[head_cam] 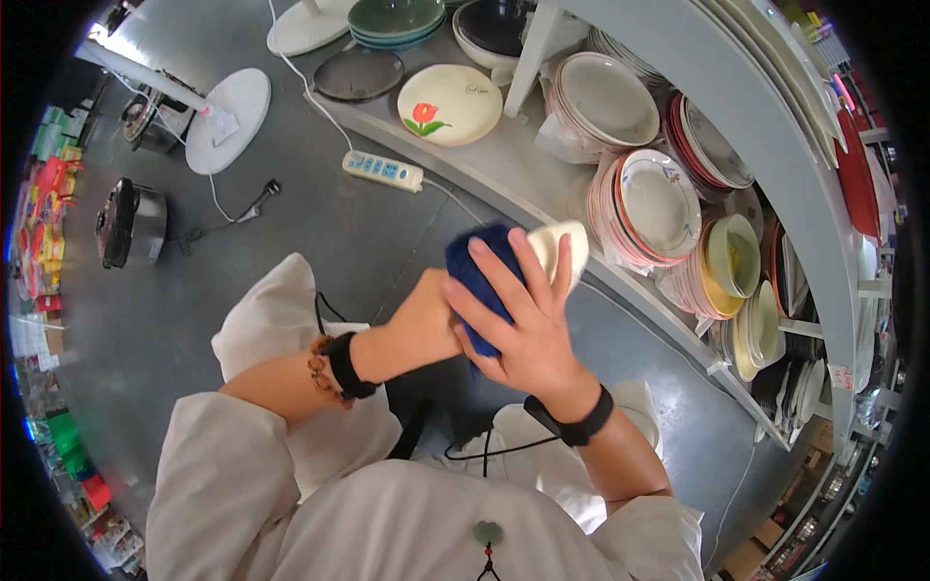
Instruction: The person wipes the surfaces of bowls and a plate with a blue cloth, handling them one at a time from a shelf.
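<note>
Above my lap, my right hand (pixel 527 327) lies with spread fingers over a dark blue cloth (pixel 463 256) and presses it together. Beyond those fingertips sticks out the rim of a cream-coloured dish (pixel 577 250), mostly covered by the hand and cloth. My left hand (pixel 423 319) is closed against the cloth's left side. Its fingertips are hidden, so what exactly it grips is unclear. Nearest to both hands is the low shelf (pixel 508 171), where a cream plate with a red tulip (pixel 449 105) rests at the edge.
Stacked bowls (pixel 610 98) and plates (pixel 660 207) crowd the shelf at right, close to my right hand. A power strip (pixel 383 171) lies at the shelf's foot, its cable running along the floor. A steel pot (pixel 149 225) and a round white stand base (pixel 229 120) stand left.
</note>
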Action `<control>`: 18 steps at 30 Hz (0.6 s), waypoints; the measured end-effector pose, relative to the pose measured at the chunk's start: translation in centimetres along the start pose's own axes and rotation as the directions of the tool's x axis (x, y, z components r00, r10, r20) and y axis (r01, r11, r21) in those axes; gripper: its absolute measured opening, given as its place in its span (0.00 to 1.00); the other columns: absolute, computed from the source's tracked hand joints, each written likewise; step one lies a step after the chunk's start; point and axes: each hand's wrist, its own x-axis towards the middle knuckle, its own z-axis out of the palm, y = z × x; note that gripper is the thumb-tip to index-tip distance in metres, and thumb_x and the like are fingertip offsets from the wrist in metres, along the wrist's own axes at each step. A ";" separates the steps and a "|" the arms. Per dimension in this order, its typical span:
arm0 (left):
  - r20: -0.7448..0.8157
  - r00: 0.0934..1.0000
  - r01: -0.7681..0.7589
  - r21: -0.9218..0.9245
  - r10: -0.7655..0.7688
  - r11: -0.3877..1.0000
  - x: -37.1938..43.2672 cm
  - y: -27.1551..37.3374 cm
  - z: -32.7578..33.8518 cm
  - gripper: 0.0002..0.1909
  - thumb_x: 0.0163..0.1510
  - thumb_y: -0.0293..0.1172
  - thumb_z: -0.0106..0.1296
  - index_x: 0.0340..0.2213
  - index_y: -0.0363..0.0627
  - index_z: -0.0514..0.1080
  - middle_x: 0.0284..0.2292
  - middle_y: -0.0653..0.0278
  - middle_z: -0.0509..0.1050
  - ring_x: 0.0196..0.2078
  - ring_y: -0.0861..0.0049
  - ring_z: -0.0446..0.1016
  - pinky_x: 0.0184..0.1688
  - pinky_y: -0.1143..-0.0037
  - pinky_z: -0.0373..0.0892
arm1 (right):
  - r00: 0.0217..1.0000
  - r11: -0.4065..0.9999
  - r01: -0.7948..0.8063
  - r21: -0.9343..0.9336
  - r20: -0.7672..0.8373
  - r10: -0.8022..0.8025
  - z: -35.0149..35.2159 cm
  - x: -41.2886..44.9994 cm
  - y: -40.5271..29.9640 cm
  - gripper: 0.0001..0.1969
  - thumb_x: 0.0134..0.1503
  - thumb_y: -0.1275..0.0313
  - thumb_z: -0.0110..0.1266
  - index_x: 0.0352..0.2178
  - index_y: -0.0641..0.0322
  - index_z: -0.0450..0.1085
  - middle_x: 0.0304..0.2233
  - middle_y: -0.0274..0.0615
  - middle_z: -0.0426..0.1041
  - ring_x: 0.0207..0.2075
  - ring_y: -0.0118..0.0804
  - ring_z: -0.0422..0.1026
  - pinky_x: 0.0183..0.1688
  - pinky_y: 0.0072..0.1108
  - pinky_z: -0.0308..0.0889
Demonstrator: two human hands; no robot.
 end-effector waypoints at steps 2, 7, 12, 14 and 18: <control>0.026 0.998 0.049 0.022 -0.050 0.999 -0.4 -0.3 0.4 0.14 0.41 0.30 0.57 0.33 0.41 0.70 0.29 0.53 0.74 0.31 0.56 0.74 0.30 0.72 0.70 | 1.000 0.994 -0.017 -0.104 0.016 0.018 0.6 -0.2 -0.1 0.23 0.42 0.64 0.57 0.44 0.46 0.70 0.52 0.39 0.64 0.57 0.45 0.59 0.56 0.61 0.34; -0.079 0.979 0.198 0.165 -0.187 0.966 -0.1 1.8 1.3 0.22 0.35 0.32 0.64 0.28 0.40 0.61 0.24 0.50 0.71 0.28 0.56 0.74 0.28 0.72 0.69 | 0.858 0.894 -0.448 -0.025 -0.292 0.422 0.3 -0.4 6.3 0.16 0.53 0.70 0.48 0.44 0.59 0.67 0.45 0.43 0.68 0.52 0.43 0.63 0.59 0.42 0.44; -0.098 0.989 0.131 0.217 -0.112 0.967 -0.4 2.6 0.8 0.21 0.36 0.29 0.62 0.28 0.39 0.61 0.24 0.49 0.72 0.29 0.53 0.74 0.28 0.70 0.69 | 0.752 0.767 -0.280 0.578 -0.365 0.549 1.8 -1.3 4.7 0.24 0.61 0.58 0.34 0.47 0.69 0.62 0.48 0.49 0.63 0.52 0.42 0.59 0.55 0.29 0.52; -0.065 0.985 0.167 0.152 -0.159 0.974 0.2 2.6 0.3 0.19 0.37 0.25 0.59 0.31 0.38 0.62 0.25 0.46 0.71 0.31 0.47 0.71 0.30 0.67 0.69 | 0.910 0.934 -0.140 0.330 -0.328 0.252 2.2 -1.1 1.8 0.28 0.58 0.54 0.33 0.46 0.69 0.64 0.51 0.57 0.60 0.55 0.56 0.57 0.57 0.39 0.48; 0.069 0.997 -0.060 0.255 0.043 0.965 -1.0 -0.3 -0.2 0.24 0.39 0.28 0.58 0.41 0.39 0.64 0.28 0.51 0.74 0.31 0.56 0.75 0.32 0.69 0.69 | 0.995 0.991 0.061 0.122 -0.083 -0.052 1.2 0.4 0.1 0.22 0.47 0.64 0.49 0.44 0.63 0.68 0.45 0.46 0.68 0.49 0.47 0.66 0.55 0.36 0.56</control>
